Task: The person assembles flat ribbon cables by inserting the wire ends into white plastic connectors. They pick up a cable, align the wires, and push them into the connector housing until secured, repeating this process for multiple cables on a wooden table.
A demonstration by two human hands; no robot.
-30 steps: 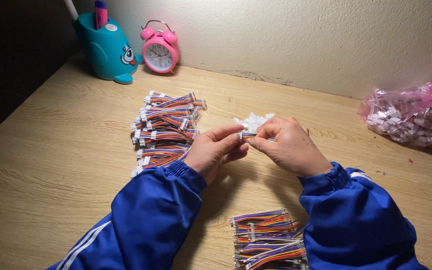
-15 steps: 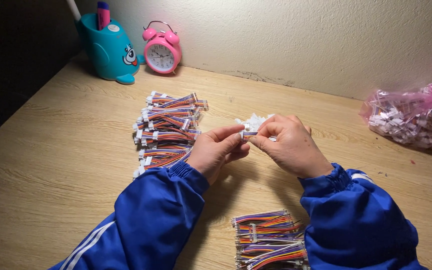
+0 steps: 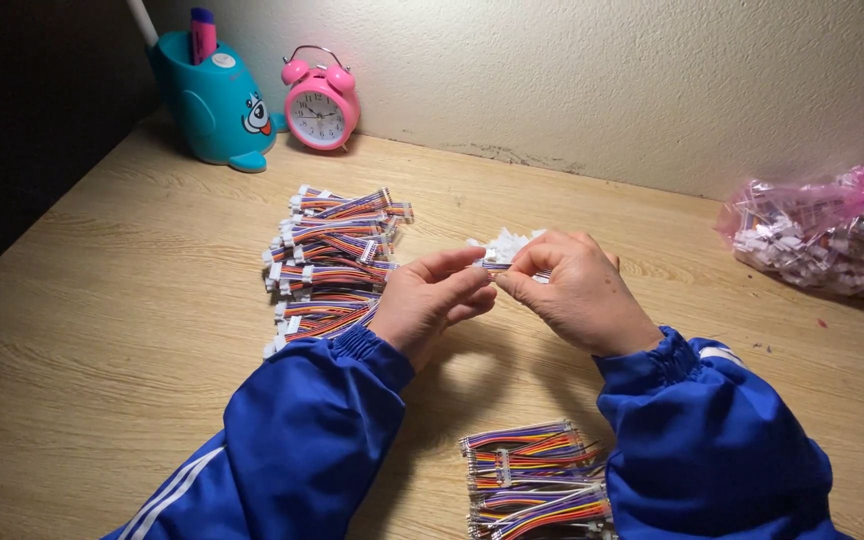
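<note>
Blue sleeves cover both our arms, and our two hands meet in the middle of the wooden tabletop (image 3: 102,380). Our left hand (image 3: 432,305) has its thumb and fingers pinched shut on a small wire piece (image 3: 497,265). Our right hand (image 3: 577,290) pinches the other end of the same wire piece (it is tiny, so we cannot tell much about its shape). The wire piece sits up in the air between our fingertips, just above the tabletop.

Just behind our hands lies a little heap of white plastic plugs (image 3: 507,243). To the left of our left hand is a big pile of striped wire bundles (image 3: 332,255), with white ends and many colours. A smaller pile of wire bundles (image 3: 537,480) lies close to us, between our sleeves.

At the back left, near the wall, stands a teal pen holder (image 3: 207,100) shaped like a funny animal, with a pink pen in it. Just beside it is a pink alarm clock (image 3: 320,105). Far off on the right sits a pink see-through bag (image 3: 822,235) full of small white parts
</note>
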